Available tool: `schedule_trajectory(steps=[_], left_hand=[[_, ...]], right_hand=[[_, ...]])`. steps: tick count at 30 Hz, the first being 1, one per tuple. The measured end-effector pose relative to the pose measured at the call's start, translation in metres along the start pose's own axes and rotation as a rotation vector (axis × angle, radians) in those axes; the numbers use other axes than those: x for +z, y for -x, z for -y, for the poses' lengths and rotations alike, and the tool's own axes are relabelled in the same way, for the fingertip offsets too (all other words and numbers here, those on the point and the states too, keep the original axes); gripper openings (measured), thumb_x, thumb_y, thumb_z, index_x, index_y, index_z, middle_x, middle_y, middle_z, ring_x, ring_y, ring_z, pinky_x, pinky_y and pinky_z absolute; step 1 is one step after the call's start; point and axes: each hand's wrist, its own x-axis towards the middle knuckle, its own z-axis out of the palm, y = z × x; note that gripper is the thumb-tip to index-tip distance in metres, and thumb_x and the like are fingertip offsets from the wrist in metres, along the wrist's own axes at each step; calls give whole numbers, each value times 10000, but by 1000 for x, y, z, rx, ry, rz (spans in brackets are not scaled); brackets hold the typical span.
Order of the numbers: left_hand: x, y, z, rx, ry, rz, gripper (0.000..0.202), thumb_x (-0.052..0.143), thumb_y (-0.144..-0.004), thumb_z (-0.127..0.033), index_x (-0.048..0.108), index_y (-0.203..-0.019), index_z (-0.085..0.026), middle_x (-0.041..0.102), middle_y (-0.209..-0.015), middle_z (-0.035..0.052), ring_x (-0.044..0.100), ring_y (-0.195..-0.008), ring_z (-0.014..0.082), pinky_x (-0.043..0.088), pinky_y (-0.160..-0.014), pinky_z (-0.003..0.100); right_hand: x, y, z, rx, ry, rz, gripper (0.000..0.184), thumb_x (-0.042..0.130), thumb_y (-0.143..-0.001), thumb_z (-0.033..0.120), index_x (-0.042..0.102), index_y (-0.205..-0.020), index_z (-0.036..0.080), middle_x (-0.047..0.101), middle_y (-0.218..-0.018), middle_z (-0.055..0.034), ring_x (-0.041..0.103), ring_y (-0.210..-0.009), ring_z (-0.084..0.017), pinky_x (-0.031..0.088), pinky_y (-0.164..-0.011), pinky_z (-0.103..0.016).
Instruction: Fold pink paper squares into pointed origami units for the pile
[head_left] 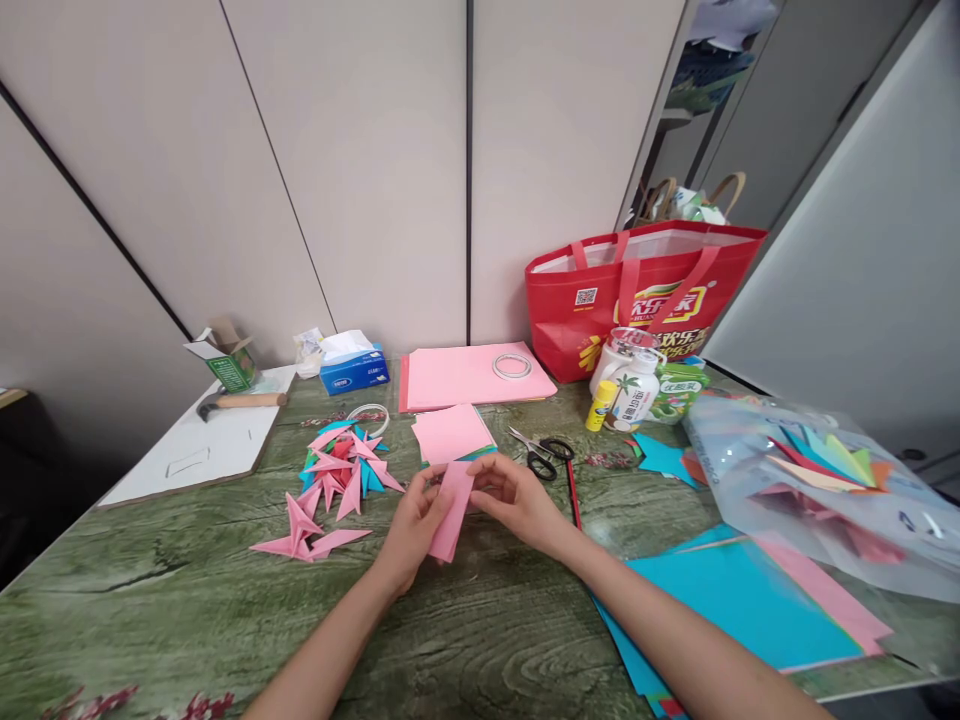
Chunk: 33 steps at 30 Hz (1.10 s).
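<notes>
A folded strip of pink paper (452, 515) is held tilted above the table, in front of a stack of pink paper squares (452, 432). My left hand (415, 525) closes round its left side, thumb lying on the face. At its upper right edge, the fingertips of my right hand (517, 497) pinch the paper. Left of my hands lies a pile of folded paper pieces (345, 465) in pink, blue, red and green. A separate pink folded paper piece (304, 535) rests nearer to me. Black-handled scissors (544, 452) and a red pencil (574, 495) lie to the right.
Along the back stand a tissue box (354, 370), large pink sheets (457, 375) under a tape roll (512, 366), and a red bag (570, 310). A glue stick (599, 408) stands by a white bottle (634, 395). Blue sheets (735, 605) lie right; a hammer (240, 401) lies left.
</notes>
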Motion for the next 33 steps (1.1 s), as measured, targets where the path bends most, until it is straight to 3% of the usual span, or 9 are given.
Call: schedule_trajectory(steps=[5,11,20,23,28,33], left_hand=[[1,1,0,-28,-143,80,504,538,-728,-434,465,-1145,-161,614,-733,40,465,-385,70,327,-325,178],[-3,0,6,-4,-62,185,702,666,-633,-328,374,-1262,-219,507,-1164,126,591,-661,154,469,-502,256],[-2,3,4,-22,-12,231,707,671,-636,-242,352,-1266,-234,465,-1253,122,552,-975,269,506,-607,284],[-3,2,3,-22,-19,208,737,680,-625,-241,338,-1278,-238,443,-1276,118,566,-954,262,509,-639,304],[-5,1,-1,12,4,184,668,650,-665,-236,368,-1271,-223,488,-1243,89,524,-1031,230,442,-833,336],[-6,-1,-2,-12,109,161,532,590,-722,-238,430,-1230,-224,453,-1284,76,463,-1105,247,457,-802,315]], right_hand=[[0,0,-2,9,-17,-6,282,534,-762,262,495,-1039,226,530,-1006,-39,563,-818,-127,487,-763,-305],[0,3,5,-6,151,20,385,494,-788,230,467,-1168,282,485,-1054,-50,553,-857,-140,502,-721,-282],[5,4,6,76,69,31,692,621,-686,216,285,-1285,306,469,-1122,-66,553,-883,-164,503,-612,-237],[2,3,4,96,18,48,650,609,-697,205,309,-1267,284,469,-1131,-72,558,-890,-160,500,-651,-253],[-1,1,0,77,-33,47,581,585,-717,219,339,-1242,260,489,-1112,-71,558,-896,-151,487,-729,-287],[-5,-3,-4,28,74,-103,484,502,-748,181,382,-1214,239,521,-1071,-64,561,-813,-119,466,-722,-266]])
